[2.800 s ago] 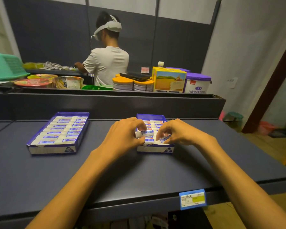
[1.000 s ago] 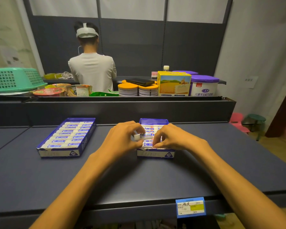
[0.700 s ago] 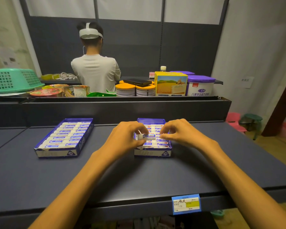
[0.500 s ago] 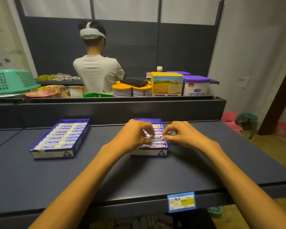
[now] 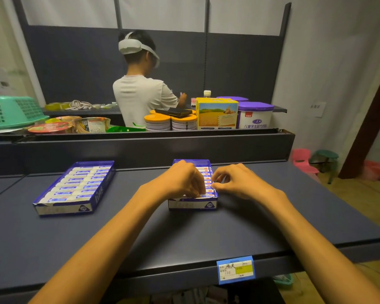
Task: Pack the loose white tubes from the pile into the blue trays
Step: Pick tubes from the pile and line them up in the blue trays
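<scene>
1. On the dark shelf (image 5: 206,233) two blue trays sit well apart: the left tray (image 5: 98,194), full of white tubes in neat rows with no hand near it, and the right tray (image 5: 192,204), directly under both hands.
2. Behind the shelf's back wall stand tins (image 5: 170,122), a yellow box (image 5: 216,114) and a green basket (image 5: 11,110); another person (image 5: 140,95) works beyond them, facing away. No loose pile of tubes shows anywhere on the shelf.
3. Over the right tray's near end the left hand (image 5: 182,181) is curled with its fingertips down among the tubes; a tube (image 5: 205,195) pokes out just under them, touching. A second ago this hand held a tube above the rows, so that tube has now gone down into the tray.
4. At the tray's right edge the right hand (image 5: 237,182) has thumb and forefinger pinched together; whether they pinch a tube end I cannot tell. Half a second ago it was in much the same pose.
5. Beyond the left hand's knuckles the farther tubes (image 5: 204,172) lie flat in a row, orange tips to the right.
6. My judgement: this tube is being seated in the last near slot, and the right tray is close to full, so packing looks almost done.
</scene>
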A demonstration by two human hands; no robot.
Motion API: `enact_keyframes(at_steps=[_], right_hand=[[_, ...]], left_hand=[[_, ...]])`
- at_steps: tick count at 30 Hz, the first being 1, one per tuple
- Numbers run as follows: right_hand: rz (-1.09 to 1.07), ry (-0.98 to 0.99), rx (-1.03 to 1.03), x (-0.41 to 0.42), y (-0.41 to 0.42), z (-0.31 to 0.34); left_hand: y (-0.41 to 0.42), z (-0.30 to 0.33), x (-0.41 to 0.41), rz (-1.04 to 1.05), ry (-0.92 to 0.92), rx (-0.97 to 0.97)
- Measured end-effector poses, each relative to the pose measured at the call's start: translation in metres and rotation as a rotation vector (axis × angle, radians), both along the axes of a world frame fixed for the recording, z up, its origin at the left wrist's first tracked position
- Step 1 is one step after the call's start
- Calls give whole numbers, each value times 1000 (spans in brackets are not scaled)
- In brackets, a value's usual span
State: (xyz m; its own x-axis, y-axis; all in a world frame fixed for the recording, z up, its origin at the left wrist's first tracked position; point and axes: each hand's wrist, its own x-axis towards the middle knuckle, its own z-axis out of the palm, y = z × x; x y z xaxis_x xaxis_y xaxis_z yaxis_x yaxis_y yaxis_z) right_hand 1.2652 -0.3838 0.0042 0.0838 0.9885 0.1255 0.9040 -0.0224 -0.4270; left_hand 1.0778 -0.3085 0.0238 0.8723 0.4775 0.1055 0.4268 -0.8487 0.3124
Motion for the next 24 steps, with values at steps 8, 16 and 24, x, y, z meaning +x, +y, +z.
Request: enact_keyframes(at_steps=[8,16,24], right_hand=[[24,-37,0,-2,0,1],[27,-50,0,-3,0,1],[25,-53,-8,-4,0,3]], left_hand=[[-3,0,-1,-16,-21,3],[-2,1,-1,-40,-34,-11],[-2,1,-1,-5,-14,-50]])
